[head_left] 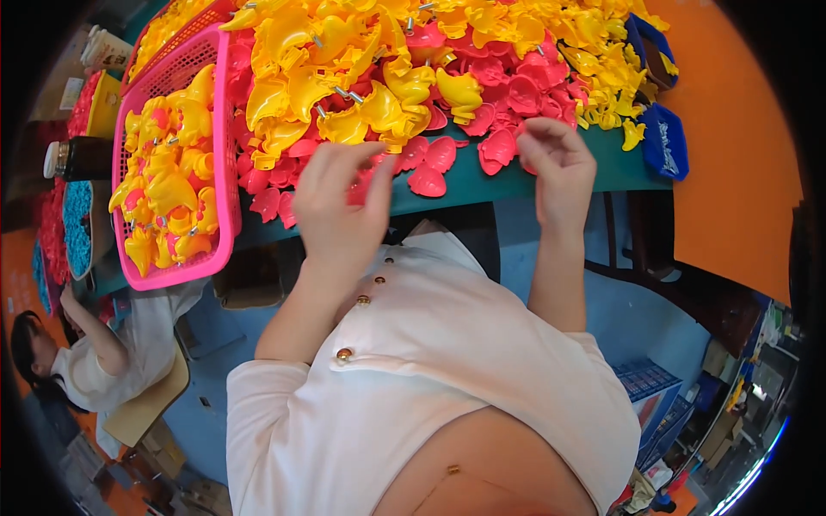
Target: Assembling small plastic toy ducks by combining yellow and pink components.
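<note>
My left hand hovers at the table's near edge with thumb and curved fingers apart. Red shows between them; it looks like pieces lying behind. My right hand is raised farther right, fingers loosely bent and thumb apart, its tips beside a red plastic half-shell. I see nothing held in either hand. Between the hands lies another red half-shell near the edge. Beyond them rises a heap of yellow plastic pieces, some with small metal pins, mixed with red shells.
On the left, a pink basket holds yellow-and-red assembled pieces. At the right stand a blue tray of small metal parts and another blue tray. A dark jar is beyond the basket. Another person sits at far left.
</note>
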The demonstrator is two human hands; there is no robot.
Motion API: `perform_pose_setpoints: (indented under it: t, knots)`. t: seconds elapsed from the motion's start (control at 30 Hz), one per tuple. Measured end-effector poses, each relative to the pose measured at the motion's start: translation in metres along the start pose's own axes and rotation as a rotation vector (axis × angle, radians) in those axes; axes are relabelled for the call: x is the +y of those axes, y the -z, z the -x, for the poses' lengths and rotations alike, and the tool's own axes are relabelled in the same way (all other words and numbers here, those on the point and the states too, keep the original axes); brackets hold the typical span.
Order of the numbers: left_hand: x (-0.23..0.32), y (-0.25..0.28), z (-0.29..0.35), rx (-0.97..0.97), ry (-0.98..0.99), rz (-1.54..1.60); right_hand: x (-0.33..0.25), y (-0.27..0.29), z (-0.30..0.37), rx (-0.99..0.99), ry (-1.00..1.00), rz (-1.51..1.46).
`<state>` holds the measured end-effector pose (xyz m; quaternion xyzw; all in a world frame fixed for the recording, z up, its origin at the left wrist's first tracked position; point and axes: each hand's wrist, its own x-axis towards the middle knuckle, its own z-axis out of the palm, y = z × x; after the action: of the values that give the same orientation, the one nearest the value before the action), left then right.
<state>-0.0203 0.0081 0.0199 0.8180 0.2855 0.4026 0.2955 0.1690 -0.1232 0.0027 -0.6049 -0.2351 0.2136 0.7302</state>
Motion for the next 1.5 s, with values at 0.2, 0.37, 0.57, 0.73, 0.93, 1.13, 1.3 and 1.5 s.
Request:
perform_pose_setpoints:
  t: [0.2,0.37,0.57,0.73,0.93,1.13,1.3,1.5]
  knots:
    - [-0.028,0.013,0.015,0.11,0.348,0.004,0.03,0.0,0.024,-0.281,-0.362,-0.394]
    - [-0.029,0.012,-0.02,-0.084,0.427,-0.324,0.034,-0.028,0.024,-0.429,-0.342,-0.425]
    - [-0.032,0.013,-0.035,-0.112,0.378,-0.614,0.026,-0.063,0.034,-0.465,-0.19,-0.121]
    - [-0.04,0.006,-0.023,-0.038,0.344,-0.582,0.039,-0.071,0.034,-0.509,-0.164,-0.165]
    - [-0.048,0.002,-0.015,0.067,0.22,-0.425,0.045,-0.073,0.032,-0.543,-0.126,-0.143]
    - [-0.052,0.005,-0.013,0.179,0.024,-0.244,0.039,-0.079,0.033,-0.433,-0.174,-0.154]
    - [-0.058,0.018,-0.02,0.277,-0.245,-0.141,0.041,-0.074,0.026,-0.316,-0.044,-0.173]
    - [-0.034,0.033,0.003,0.116,0.266,1.072,0.017,-0.074,0.032,-0.264,0.192,-0.295]
